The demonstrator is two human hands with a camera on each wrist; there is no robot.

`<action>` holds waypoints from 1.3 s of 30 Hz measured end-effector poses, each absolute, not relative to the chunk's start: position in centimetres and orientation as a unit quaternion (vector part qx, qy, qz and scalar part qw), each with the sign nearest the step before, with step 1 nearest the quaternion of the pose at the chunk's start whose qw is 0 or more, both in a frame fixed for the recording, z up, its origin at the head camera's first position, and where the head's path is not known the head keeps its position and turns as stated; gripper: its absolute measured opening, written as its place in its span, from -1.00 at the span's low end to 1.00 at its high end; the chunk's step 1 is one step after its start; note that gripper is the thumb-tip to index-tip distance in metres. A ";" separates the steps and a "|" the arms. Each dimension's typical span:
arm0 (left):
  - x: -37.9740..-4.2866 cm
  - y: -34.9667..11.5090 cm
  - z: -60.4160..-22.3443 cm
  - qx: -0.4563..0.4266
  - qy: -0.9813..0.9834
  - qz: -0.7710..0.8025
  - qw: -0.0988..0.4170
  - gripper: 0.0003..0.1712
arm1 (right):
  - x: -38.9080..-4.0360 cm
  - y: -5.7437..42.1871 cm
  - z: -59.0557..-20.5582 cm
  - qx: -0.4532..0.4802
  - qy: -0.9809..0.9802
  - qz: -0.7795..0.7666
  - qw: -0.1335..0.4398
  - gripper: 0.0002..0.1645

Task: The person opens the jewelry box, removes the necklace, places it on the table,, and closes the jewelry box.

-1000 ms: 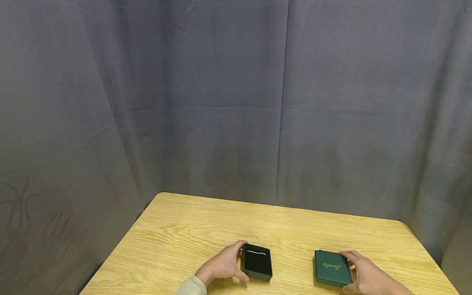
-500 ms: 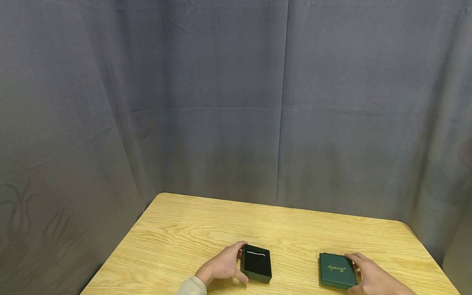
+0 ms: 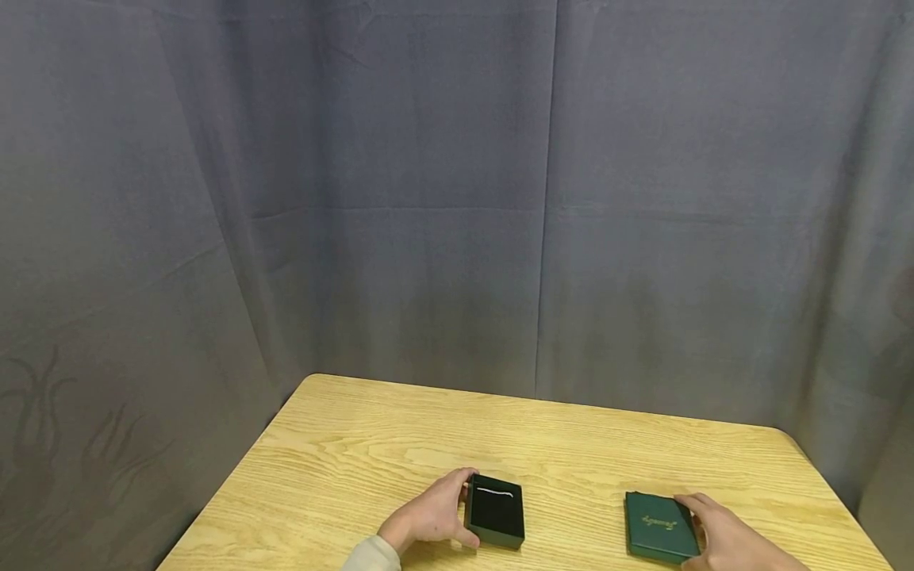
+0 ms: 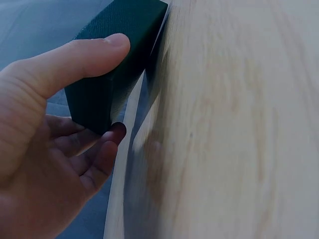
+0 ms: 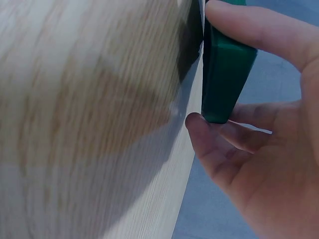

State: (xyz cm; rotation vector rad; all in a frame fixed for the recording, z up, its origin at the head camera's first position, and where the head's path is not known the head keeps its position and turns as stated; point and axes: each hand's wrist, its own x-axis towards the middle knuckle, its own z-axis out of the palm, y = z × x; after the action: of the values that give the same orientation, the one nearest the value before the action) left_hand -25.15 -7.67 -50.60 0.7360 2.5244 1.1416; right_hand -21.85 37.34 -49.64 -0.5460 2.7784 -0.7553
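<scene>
Here, left fingers grip the black-lined box, right fingers the green lid.

Wood-grain table, far corners rounded. Grey curtain behind, faint pattern lower left.

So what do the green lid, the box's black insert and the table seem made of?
Green lid: likely coated cardboard; slight sheen, crisp edges. Black insert: perhaps foam or velvet; dull, no shine. Table: wood or laminate, smooth, visible grain.

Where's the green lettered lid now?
In the head view, the green lid is at lower right, held by the right hand, right of the open box.
</scene>
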 end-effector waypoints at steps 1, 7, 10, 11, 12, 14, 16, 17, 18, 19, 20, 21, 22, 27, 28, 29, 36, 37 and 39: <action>-25.1 -7.7 -50.6 0.254 0.873 0.393 0.137 0.08 | -21.9 37.4 -49.6 -0.186 0.943 -0.256 0.104 0.06; -25.0 -7.8 -50.6 0.246 0.875 0.391 0.141 0.13 | -21.9 37.4 -49.7 -0.182 0.947 -0.244 0.104 0.10; -25.0 -7.9 -50.7 0.251 0.875 0.390 0.137 0.17 | -22.0 37.4 -49.8 -0.185 0.949 -0.235 0.099 0.13; -25.0 -7.9 -50.7 0.253 0.876 0.388 0.134 0.17 | -22.0 37.5 -49.8 -0.189 0.950 -0.230 0.094 0.14; -25.0 -7.8 -50.7 0.256 0.877 0.385 0.132 0.17 | -22.0 37.5 -49.9 -0.191 0.951 -0.227 0.092 0.15; -25.0 -7.8 -50.7 0.260 0.880 0.377 0.127 0.16 | -21.9 37.5 -49.9 -0.193 0.952 -0.220 0.091 0.17; -25.0 -7.8 -50.6 0.261 0.884 0.367 0.123 0.14 | -21.9 37.6 -50.0 -0.194 0.953 -0.216 0.090 0.20; -25.0 -7.8 -50.6 0.261 0.886 0.363 0.122 0.13 | -21.9 37.6 -50.0 -0.190 0.953 -0.216 0.096 0.21; -24.9 -7.8 -50.6 0.261 0.888 0.358 0.121 0.13 | -21.9 37.5 -50.0 -0.184 0.953 -0.217 0.101 0.22; -24.9 -7.7 -50.6 0.260 0.890 0.355 0.120 0.13 | -21.9 37.5 -50.0 -0.179 0.954 -0.216 0.105 0.23; -24.9 -7.7 -50.6 0.260 0.892 0.351 0.119 0.13 | -21.9 37.4 -50.0 -0.175 0.954 -0.219 0.109 0.22; -24.9 -7.7 -50.6 0.259 0.893 0.348 0.118 0.13 | -21.9 37.4 -50.0 -0.169 0.954 -0.221 0.113 0.23; -24.8 -7.7 -50.5 0.258 0.894 0.346 0.119 0.13 | -21.9 37.3 -50.0 -0.167 0.953 -0.223 0.116 0.22; -24.8 -7.7 -50.5 0.256 0.899 0.333 0.122 0.11 | -21.9 37.1 -50.0 -0.142 0.953 -0.232 0.135 0.22; -24.8 -7.7 -50.5 0.257 0.901 0.328 0.122 0.11 | -21.9 37.1 -50.0 -0.136 0.953 -0.233 0.139 0.22; -24.8 -7.7 -50.5 0.257 0.903 0.323 0.120 0.11 | -22.0 37.1 -50.1 -0.128 0.953 -0.234 0.144 0.23; -24.7 -7.6 -50.5 0.254 0.917 0.287 0.109 0.11 | -22.1 37.1 -50.1 -0.109 0.951 -0.240 0.161 0.27; -24.7 -7.6 -50.6 0.254 0.918 0.284 0.109 0.12 | -22.1 37.1 -50.1 -0.110 0.951 -0.241 0.161 0.28; -24.6 -7.5 -50.7 0.253 0.920 0.279 0.111 0.12 | -22.0 37.2 -50.1 -0.114 0.949 -0.246 0.160 0.29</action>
State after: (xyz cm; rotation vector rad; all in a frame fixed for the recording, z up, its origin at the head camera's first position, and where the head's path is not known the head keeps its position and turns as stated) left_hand -24.63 -7.55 -50.68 0.7421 2.7008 0.8207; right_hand -22.04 37.21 -50.10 -0.3247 2.7118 -0.7026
